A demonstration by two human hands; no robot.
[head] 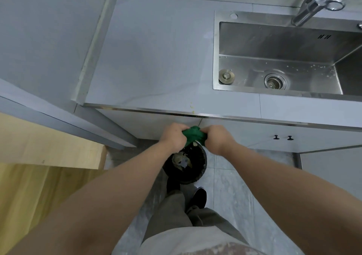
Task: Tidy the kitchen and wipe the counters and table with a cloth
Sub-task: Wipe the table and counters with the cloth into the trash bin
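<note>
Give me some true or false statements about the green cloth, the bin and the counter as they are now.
1. Both the left hand and the right hand grip the green cloth. True.
2. Yellow crumbs lie at the counter's front edge. True.
3. The green cloth lies flat on the counter. False: it is held bunched above the black bin on the floor.
4. The black bin is empty. False: scraps lie inside it.

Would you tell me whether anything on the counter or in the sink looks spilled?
Yes: yellowish crumbs lie at the front edge of the counter, and white specks are scattered on the floor of the sink; both look like unwiped mess.
</note>
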